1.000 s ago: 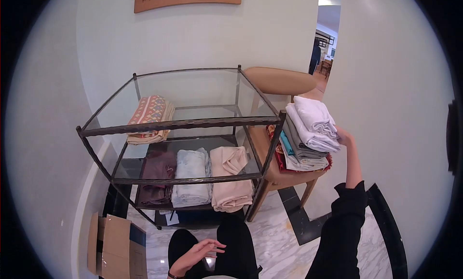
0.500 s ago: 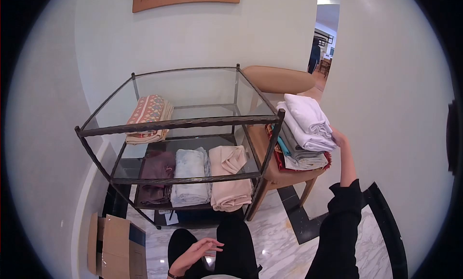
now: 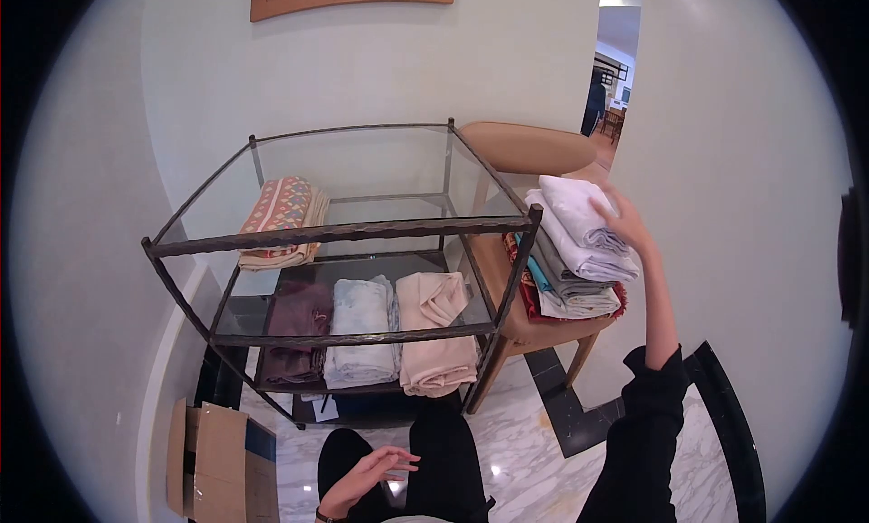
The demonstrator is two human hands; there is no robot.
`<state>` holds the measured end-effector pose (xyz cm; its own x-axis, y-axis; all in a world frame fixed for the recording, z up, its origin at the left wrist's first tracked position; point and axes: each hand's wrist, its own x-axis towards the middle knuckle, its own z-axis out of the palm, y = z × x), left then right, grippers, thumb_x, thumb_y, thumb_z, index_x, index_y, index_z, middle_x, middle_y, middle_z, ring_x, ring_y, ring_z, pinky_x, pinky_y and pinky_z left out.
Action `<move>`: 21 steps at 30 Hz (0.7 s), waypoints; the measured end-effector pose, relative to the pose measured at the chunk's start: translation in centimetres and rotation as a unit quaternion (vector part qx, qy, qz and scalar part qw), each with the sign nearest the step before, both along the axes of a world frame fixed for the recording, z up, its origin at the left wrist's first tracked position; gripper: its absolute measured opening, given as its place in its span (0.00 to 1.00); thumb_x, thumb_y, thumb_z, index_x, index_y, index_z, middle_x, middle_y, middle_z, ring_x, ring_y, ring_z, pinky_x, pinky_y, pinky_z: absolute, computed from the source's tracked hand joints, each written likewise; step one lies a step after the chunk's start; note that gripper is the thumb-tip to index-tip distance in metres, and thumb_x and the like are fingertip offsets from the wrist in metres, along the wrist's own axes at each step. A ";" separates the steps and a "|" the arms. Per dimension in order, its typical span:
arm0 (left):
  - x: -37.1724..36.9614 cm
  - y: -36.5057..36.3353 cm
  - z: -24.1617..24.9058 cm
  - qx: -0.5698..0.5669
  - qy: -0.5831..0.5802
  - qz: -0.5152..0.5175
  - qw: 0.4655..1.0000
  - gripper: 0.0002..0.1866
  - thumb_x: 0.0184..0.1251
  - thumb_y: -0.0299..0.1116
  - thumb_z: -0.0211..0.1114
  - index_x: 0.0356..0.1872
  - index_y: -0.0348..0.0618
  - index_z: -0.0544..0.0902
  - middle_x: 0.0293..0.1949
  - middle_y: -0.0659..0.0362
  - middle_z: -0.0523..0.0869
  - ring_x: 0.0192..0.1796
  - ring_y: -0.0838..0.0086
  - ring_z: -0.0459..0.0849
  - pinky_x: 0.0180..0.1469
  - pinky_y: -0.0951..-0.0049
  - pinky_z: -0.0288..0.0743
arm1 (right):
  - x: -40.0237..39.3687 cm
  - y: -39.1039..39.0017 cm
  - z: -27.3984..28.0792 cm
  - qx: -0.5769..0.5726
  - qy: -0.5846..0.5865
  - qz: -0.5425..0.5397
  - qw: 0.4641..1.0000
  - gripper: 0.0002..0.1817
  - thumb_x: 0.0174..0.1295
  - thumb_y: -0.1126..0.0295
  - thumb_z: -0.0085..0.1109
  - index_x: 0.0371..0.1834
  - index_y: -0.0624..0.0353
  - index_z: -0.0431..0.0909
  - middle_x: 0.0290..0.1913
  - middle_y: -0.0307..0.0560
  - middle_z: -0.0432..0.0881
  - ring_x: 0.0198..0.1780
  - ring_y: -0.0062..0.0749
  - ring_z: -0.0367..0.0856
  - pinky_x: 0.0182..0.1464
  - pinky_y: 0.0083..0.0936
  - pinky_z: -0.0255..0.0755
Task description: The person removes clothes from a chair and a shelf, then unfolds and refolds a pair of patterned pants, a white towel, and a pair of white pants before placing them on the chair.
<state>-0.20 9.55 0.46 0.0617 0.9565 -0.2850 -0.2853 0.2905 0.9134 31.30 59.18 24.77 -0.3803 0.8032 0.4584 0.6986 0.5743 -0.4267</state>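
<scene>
At the right, a pile of folded cloths stands on the seat of a tan chair (image 3: pixel 497 283). Topmost is a white folded cloth (image 3: pixel 570 206), above more white, grey (image 3: pixel 563 279) and red cloths. My right hand (image 3: pixel 625 223) lies over the right side of that top cloth, fingers apart and touching it; its far fingertips are hard to make out. Over my lap hovers my left hand (image 3: pixel 376 473), open, fingers stretched out and holding nothing.
A metal-framed glass shelf unit (image 3: pixel 344 231) stands ahead. It bears a patterned folded cloth (image 3: pixel 281 211) and, lower down, maroon (image 3: pixel 297 319), pale blue (image 3: pixel 360 342) and pink (image 3: pixel 436 351) ones. A cardboard box (image 3: pixel 220 464) sits at lower left. Far off, a person (image 3: pixel 593 102) shows through an opening.
My right hand has moved up from the pile's right side onto the top white cloth. My left hand has stayed over my lap. The view has shifted very slightly.
</scene>
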 end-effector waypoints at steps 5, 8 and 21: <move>0.0 0.1 -0.1 0.004 -0.004 0.010 1.000 0.16 0.81 0.39 0.49 0.59 0.39 0.73 0.61 0.47 0.79 0.62 0.61 0.79 0.60 0.66 0.76 | -2.6 -2.2 -1.1 -0.089 -0.199 -0.022 0.976 0.42 0.59 0.44 0.61 0.71 0.60 0.67 0.64 0.64 0.74 0.64 0.55 0.74 0.69 0.34 0.65; -0.2 0.0 -0.4 0.006 -0.007 0.016 1.000 0.16 0.81 0.38 0.49 0.58 0.39 0.73 0.61 0.47 0.79 0.62 0.61 0.79 0.59 0.66 0.76 | -1.5 -0.5 -1.3 -0.007 -0.171 0.003 0.985 0.33 0.59 0.51 0.61 0.63 0.60 0.74 0.56 0.65 0.80 0.58 0.54 0.79 0.62 0.38 0.70; -0.5 -0.1 -0.9 0.009 -0.010 0.007 1.000 0.18 0.81 0.40 0.48 0.60 0.39 0.72 0.62 0.50 0.77 0.63 0.62 0.78 0.61 0.62 0.74 | 2.8 2.0 3.6 0.264 0.241 -0.207 0.911 0.18 0.69 0.58 0.55 0.49 0.62 0.78 0.36 0.64 0.83 0.38 0.51 0.84 0.42 0.41 0.75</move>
<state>-0.71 9.46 -0.42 0.0537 0.9622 -0.2670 -0.3069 0.2704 0.9125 34.09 61.22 28.32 0.2527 0.4516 0.8557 0.7064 0.5183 -0.4821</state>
